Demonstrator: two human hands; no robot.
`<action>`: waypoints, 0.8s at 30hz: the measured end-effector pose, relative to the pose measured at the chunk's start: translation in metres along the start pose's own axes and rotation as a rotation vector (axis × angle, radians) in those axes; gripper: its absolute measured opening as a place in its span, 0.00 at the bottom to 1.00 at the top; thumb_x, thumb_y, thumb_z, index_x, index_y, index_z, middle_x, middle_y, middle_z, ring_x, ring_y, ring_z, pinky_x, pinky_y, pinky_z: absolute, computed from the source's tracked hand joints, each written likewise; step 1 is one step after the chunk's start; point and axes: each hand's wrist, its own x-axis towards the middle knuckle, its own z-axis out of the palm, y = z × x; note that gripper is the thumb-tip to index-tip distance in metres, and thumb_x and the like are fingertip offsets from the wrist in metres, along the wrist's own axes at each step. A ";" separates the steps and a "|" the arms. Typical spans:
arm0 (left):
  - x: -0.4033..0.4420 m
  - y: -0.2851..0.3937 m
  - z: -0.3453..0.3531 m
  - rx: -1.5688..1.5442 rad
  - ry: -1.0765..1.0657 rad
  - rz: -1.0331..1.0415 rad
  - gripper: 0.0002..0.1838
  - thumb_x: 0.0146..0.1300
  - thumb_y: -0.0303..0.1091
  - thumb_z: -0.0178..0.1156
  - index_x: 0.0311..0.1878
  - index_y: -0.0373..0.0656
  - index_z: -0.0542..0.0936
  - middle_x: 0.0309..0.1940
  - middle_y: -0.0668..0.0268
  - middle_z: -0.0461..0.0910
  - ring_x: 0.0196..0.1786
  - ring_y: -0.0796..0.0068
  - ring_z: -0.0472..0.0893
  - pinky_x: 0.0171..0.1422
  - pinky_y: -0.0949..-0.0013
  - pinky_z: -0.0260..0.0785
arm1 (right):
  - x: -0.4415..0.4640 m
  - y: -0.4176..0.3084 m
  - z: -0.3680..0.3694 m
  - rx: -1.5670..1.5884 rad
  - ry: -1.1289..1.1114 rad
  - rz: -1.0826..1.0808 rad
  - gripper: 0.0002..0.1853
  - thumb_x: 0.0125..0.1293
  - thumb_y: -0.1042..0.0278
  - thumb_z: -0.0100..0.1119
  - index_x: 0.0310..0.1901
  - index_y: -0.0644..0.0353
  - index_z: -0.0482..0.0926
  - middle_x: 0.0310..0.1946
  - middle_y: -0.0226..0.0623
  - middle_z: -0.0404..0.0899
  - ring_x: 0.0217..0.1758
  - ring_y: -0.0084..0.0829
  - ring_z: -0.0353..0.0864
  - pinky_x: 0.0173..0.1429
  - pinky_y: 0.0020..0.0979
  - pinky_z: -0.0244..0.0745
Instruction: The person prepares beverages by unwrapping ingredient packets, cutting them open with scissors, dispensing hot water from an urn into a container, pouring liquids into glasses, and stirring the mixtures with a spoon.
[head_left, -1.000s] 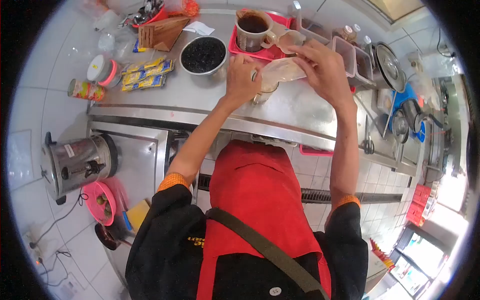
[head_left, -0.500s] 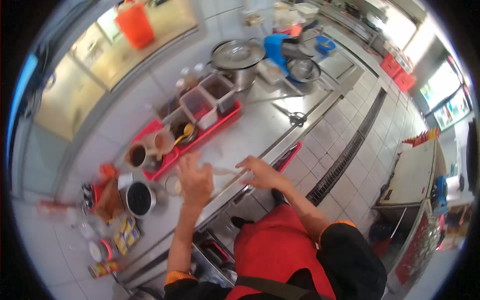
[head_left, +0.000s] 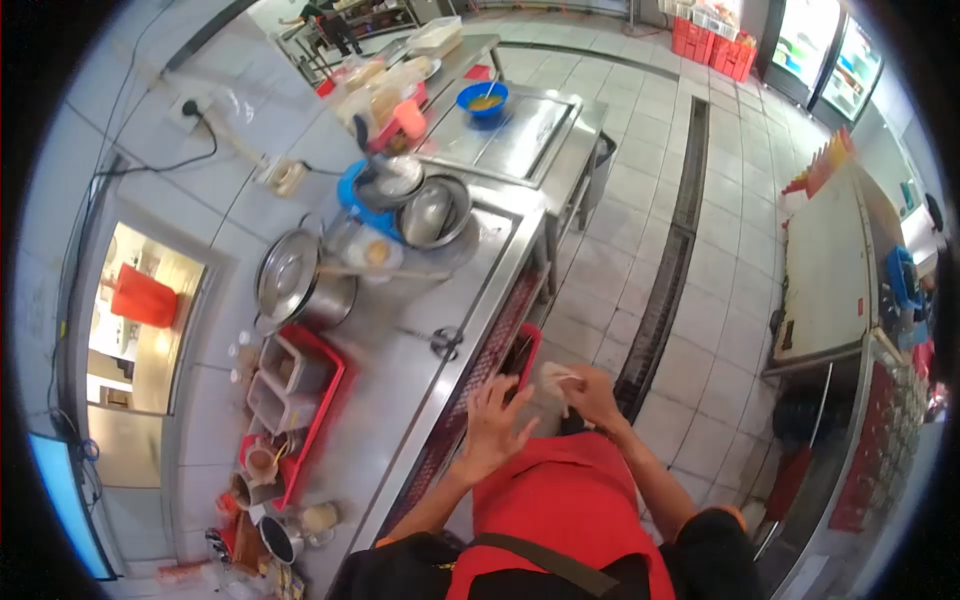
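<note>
My right hand (head_left: 592,396) is closed on a thin, whitish, crumpled piece (head_left: 553,380) that looks like plastic film or a bag; its exact kind is unclear. Beside it my left hand (head_left: 490,425) is raised, empty, with its fingers spread. Both hands are in front of the red apron (head_left: 560,500), just off the front edge of the steel counter (head_left: 385,400). Black-handled scissors (head_left: 446,343) lie on that counter, beyond my left hand.
Along the wall stand a red tray (head_left: 337,385) of containers and a large lidded pot (head_left: 335,298). Metal bowls (head_left: 432,215) and a blue bowl (head_left: 483,98) are farther back. A floor drain (head_left: 660,300) runs between the counter and a white cabinet (head_left: 825,280) on the right.
The view has swung right. Both hands have moved from over the counter to in front of the apron, and the whitish piece now shows clearly in the right hand.
</note>
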 end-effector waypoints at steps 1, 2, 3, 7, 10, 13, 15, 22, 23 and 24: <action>-0.004 -0.008 0.022 -0.085 -0.076 -0.051 0.28 0.55 0.45 0.69 0.59 0.48 0.77 0.60 0.57 0.70 0.64 0.54 0.68 0.66 0.51 0.58 | 0.002 0.022 -0.021 -0.035 0.127 0.037 0.09 0.63 0.70 0.59 0.42 0.63 0.84 0.31 0.43 0.82 0.33 0.31 0.82 0.37 0.31 0.75; -0.010 -0.019 0.047 -0.162 -0.141 -0.106 0.29 0.57 0.47 0.69 0.60 0.47 0.77 0.61 0.56 0.70 0.64 0.53 0.68 0.67 0.51 0.58 | 0.008 0.045 -0.044 -0.136 0.232 0.031 0.09 0.64 0.70 0.59 0.42 0.64 0.84 0.31 0.41 0.82 0.32 0.29 0.81 0.36 0.30 0.75; -0.016 -0.024 0.064 -0.211 -0.232 -0.179 0.30 0.58 0.51 0.67 0.61 0.46 0.76 0.60 0.55 0.70 0.64 0.52 0.68 0.66 0.51 0.60 | 0.015 0.068 -0.064 -0.226 0.333 0.018 0.10 0.65 0.70 0.59 0.43 0.64 0.83 0.30 0.39 0.82 0.32 0.27 0.81 0.35 0.29 0.74; -0.009 -0.055 0.098 -0.420 -0.628 -0.381 0.32 0.65 0.58 0.57 0.63 0.43 0.74 0.62 0.50 0.69 0.67 0.51 0.67 0.70 0.53 0.59 | 0.055 0.106 -0.137 0.054 0.563 0.357 0.13 0.66 0.68 0.61 0.49 0.65 0.82 0.35 0.38 0.84 0.31 0.27 0.82 0.37 0.28 0.77; 0.023 -0.075 0.126 -0.645 -0.730 -0.464 0.34 0.70 0.59 0.50 0.69 0.42 0.69 0.70 0.49 0.61 0.74 0.53 0.59 0.76 0.56 0.50 | 0.101 0.115 -0.177 0.068 0.752 0.405 0.14 0.69 0.66 0.60 0.51 0.65 0.81 0.34 0.34 0.82 0.31 0.22 0.80 0.37 0.25 0.76; 0.060 -0.094 0.151 -0.738 -0.752 -0.533 0.37 0.72 0.60 0.44 0.74 0.44 0.60 0.76 0.51 0.52 0.79 0.58 0.50 0.80 0.62 0.41 | 0.157 0.122 -0.211 0.054 0.792 0.361 0.15 0.69 0.66 0.59 0.52 0.66 0.80 0.34 0.34 0.82 0.32 0.22 0.80 0.37 0.26 0.76; 0.112 -0.107 0.149 -0.916 -0.707 -0.524 0.39 0.71 0.61 0.43 0.77 0.45 0.54 0.78 0.54 0.44 0.80 0.61 0.42 0.81 0.63 0.33 | 0.193 0.146 -0.230 0.231 0.759 0.315 0.15 0.69 0.63 0.60 0.50 0.64 0.80 0.41 0.36 0.83 0.34 0.24 0.80 0.35 0.26 0.75; 0.209 -0.166 0.208 -0.913 -0.699 -0.543 0.36 0.69 0.55 0.51 0.74 0.46 0.58 0.73 0.53 0.55 0.75 0.59 0.56 0.77 0.61 0.46 | 0.338 0.153 -0.312 -0.005 0.959 0.243 0.16 0.61 0.65 0.64 0.49 0.64 0.81 0.34 0.38 0.83 0.34 0.27 0.81 0.40 0.31 0.77; 0.217 -0.169 0.212 -0.903 -0.707 -0.556 0.36 0.69 0.55 0.51 0.74 0.46 0.59 0.72 0.53 0.56 0.74 0.58 0.56 0.76 0.61 0.47 | 0.356 0.131 -0.330 -0.008 0.929 0.277 0.18 0.59 0.62 0.67 0.48 0.62 0.81 0.37 0.42 0.84 0.38 0.33 0.84 0.47 0.34 0.77; 0.227 -0.170 0.217 -0.891 -0.711 -0.568 0.36 0.69 0.55 0.51 0.74 0.46 0.59 0.71 0.53 0.56 0.74 0.58 0.57 0.76 0.61 0.48 | 0.376 0.122 -0.344 -0.006 0.940 0.336 0.19 0.58 0.62 0.67 0.48 0.64 0.81 0.37 0.43 0.84 0.40 0.35 0.83 0.48 0.34 0.77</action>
